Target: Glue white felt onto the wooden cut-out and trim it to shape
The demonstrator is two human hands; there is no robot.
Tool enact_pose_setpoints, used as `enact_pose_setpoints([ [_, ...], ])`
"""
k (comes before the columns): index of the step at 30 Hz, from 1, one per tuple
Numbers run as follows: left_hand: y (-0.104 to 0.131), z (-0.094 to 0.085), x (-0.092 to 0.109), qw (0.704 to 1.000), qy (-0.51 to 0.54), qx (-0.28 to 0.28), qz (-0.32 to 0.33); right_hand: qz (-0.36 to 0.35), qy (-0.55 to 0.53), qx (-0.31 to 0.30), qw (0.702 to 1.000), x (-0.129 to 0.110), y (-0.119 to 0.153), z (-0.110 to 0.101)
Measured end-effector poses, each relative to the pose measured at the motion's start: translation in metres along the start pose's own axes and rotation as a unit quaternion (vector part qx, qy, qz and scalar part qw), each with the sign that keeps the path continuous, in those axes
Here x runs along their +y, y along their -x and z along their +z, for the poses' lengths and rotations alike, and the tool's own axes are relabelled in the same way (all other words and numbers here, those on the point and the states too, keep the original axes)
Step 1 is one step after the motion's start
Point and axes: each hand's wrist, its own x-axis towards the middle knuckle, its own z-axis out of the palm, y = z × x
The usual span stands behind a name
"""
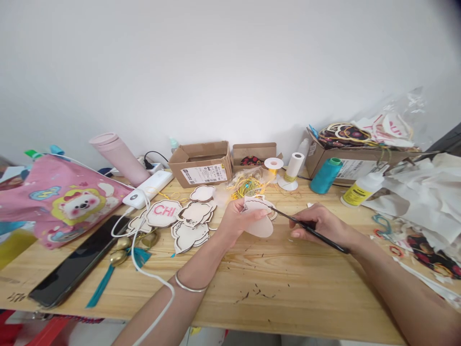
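Near the middle of the wooden table, my left hand (pixel 236 221) pinches a pale, scallop-edged cutout (pixel 260 225) between thumb and fingers. My right hand (pixel 319 226) holds a slim black tool (pixel 313 230), its thin tip touching or very close to the cutout's upper right edge. Whether the tool is a brush or tweezers is unclear. Left of my left hand lie several cloud-shaped pieces (pixel 190 235) with dark outlines, next to a white piece with pink letters (pixel 163 213). Dark marks (pixel 255 292) dot the table in front of the hands.
A phone (pixel 77 262), a power bank (pixel 148 188) with a white cable and a pink pouch (pixel 68 202) are left. Behind stand an open box (pixel 201 166) and yellow thread (pixel 248 186). Right are a teal spool (pixel 326 176), a glue bottle (pixel 362 189) and fabric scraps (pixel 432 192).
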Motion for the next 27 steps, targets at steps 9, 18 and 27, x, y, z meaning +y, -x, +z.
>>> enact_pose_setpoints([
  [9, -0.005, -0.003, -0.003, 0.998, 0.010, 0.045, 0.034, 0.070, -0.113, 0.061, 0.989, 0.010, 0.000, -0.002],
  [18, -0.002, 0.005, -0.006, 0.966, -0.189, -0.012, 0.178, 0.002, -0.182, 0.305, 0.935, -0.021, -0.017, 0.017],
  [27, 0.000, 0.010, -0.011, 0.975, -0.202, -0.040, 0.088, -0.003, -0.135, 0.360, 0.923, -0.011, -0.017, 0.033],
])
